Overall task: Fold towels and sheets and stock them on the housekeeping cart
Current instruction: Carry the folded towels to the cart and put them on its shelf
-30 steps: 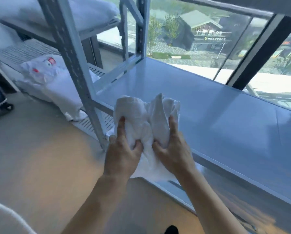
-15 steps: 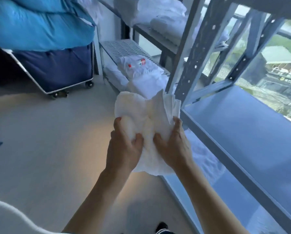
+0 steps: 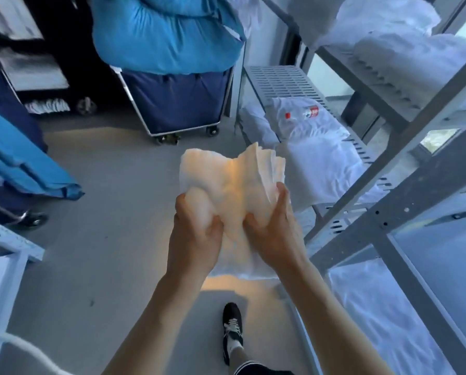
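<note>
Grey smooth floor (image 3: pixel 96 239), storage room with linens all around. Far side: navy wheeled laundry cart (image 3: pixel 177 104) piled with a blue bundle (image 3: pixel 161 31); a second navy cart with blue fabric (image 3: pixel 18 163) at the left edge. Grey metal shelving rack (image 3: pixel 404 190) runs down the right side, its slanted post just right of the hands; white folded linens (image 3: pixel 404 58) on its upper shelf, white bagged linen (image 3: pixel 321 155) on the low slatted shelf, more white fabric on the bottom level near the lower right. Corner of a pale shelf (image 3: pixel 7 239) pokes in at left. Open floor lies between the carts and the rack, straight ahead of the person; one black shoe (image 3: pixel 233 328) is planted on it below the arms.

Both hands are raised mid-frame, held over the floor, clear of every shelf. Left hand (image 3: pixel 192 234) is closed around the left side of a bunched white towel (image 3: pixel 231 180), thumb pressed into the front. Right hand (image 3: pixel 276 234) is clamped on the right side, fingers wrapped behind, thumb in front. The thumbs are close together, cloth puffs up above them and hangs below the palms
</note>
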A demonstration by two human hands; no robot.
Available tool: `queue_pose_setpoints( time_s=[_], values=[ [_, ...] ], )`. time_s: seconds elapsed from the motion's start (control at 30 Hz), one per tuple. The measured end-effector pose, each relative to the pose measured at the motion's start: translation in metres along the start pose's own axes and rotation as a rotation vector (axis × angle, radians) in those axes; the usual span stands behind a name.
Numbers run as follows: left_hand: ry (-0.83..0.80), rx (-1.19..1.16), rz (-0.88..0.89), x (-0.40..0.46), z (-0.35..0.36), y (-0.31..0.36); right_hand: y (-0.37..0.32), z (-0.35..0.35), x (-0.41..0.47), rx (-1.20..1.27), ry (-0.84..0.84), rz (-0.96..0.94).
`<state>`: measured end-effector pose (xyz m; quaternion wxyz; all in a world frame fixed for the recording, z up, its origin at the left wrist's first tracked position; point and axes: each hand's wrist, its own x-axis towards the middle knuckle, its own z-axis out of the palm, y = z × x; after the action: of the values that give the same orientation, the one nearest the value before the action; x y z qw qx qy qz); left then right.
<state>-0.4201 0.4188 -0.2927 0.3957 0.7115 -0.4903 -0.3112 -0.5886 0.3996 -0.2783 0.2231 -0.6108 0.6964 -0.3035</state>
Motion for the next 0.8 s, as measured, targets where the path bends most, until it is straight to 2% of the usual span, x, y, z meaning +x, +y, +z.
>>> queue_pose_setpoints(
  time_s=[0.4, 0.8],
  values=[
    [0.148, 0.109, -0.153, 0.161, 0.026, 0.026, -0.022, 0.059, 0.197, 0.104, -0.201, -0.024],
    [0.349, 0.106, -0.209, 0.276, -0.027, 0.006, -0.111, 0.151, 0.301, 0.094, -0.320, -0.182]
  ],
)
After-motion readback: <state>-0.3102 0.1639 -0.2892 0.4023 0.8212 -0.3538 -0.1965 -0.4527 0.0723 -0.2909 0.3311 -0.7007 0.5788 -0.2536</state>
